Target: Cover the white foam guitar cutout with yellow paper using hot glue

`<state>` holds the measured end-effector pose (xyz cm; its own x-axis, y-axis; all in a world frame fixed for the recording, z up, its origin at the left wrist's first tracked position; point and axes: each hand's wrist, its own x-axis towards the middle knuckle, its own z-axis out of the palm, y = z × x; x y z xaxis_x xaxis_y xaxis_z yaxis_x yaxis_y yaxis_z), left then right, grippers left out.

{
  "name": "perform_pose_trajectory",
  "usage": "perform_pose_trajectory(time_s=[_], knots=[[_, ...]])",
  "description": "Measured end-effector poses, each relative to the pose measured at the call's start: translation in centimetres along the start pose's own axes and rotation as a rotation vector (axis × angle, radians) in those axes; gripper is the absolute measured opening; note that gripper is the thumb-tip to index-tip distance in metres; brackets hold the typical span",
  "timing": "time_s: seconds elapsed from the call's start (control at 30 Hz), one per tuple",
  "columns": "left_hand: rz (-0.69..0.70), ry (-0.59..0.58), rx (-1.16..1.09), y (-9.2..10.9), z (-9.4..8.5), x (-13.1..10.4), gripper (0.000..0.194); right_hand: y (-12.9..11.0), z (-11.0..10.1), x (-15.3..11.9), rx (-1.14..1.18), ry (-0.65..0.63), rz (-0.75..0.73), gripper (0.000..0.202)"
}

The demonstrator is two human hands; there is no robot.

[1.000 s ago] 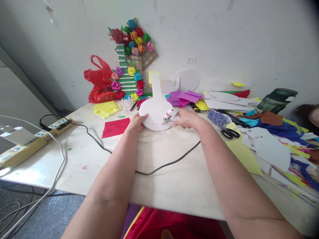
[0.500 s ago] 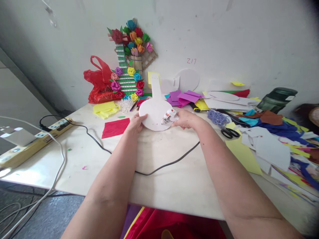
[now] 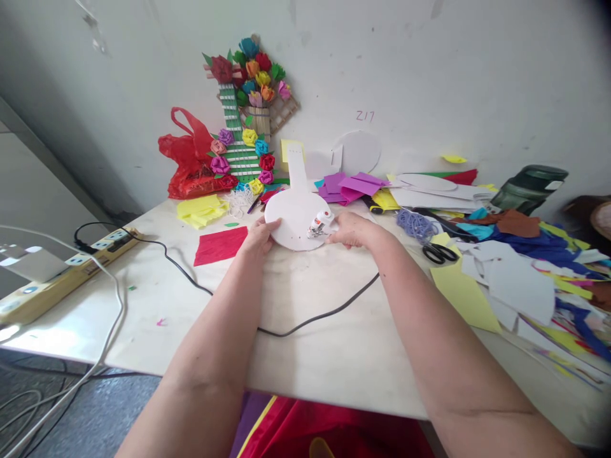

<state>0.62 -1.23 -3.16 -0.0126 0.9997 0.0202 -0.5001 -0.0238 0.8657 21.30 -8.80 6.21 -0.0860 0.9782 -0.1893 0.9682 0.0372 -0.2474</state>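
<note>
A white guitar-shaped cardboard cutout [image 3: 287, 216], with a round body and a straight neck, lies toward the back of the table. My left hand [image 3: 260, 235] grips its left edge, thumb on top and the other fingers partly hidden. My right hand [image 3: 352, 230] is closed around a white hot glue gun [image 3: 319, 224], whose tip points down at the lower right of the round body. Small dots show along the body's lower part and at the neck's end. A red crepe paper sheet [image 3: 220, 245] lies left of my left hand.
A black cord [image 3: 315, 320] crosses the table in front of the cutout. Power strip [image 3: 71, 267] stands at left. Scissors [image 3: 439, 254], purple yarn [image 3: 415, 226] and paper scraps [image 3: 520, 280] lie at right. Behind stand a flower-decorated guitar model [image 3: 242, 156] and a red bag [image 3: 188, 159].
The glue gun tip has shifted slightly left and down over the round body. My left hand keeps its hold on the edge. The view has moved a little.
</note>
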Motion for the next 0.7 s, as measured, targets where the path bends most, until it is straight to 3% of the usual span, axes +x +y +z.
perform_pose_trajectory(time_s=[0.33,0.7], knots=[[-0.024,0.050,0.019,0.1,0.5,-0.1,0.035,-0.2,-0.5,-0.4,0.003,0.032,-0.043,0.035],[-0.004,0.077,-0.003,0.0,0.6,-0.1,0.033,1.6,-2.5,-1.7,0.190,0.077,-0.020,0.031]])
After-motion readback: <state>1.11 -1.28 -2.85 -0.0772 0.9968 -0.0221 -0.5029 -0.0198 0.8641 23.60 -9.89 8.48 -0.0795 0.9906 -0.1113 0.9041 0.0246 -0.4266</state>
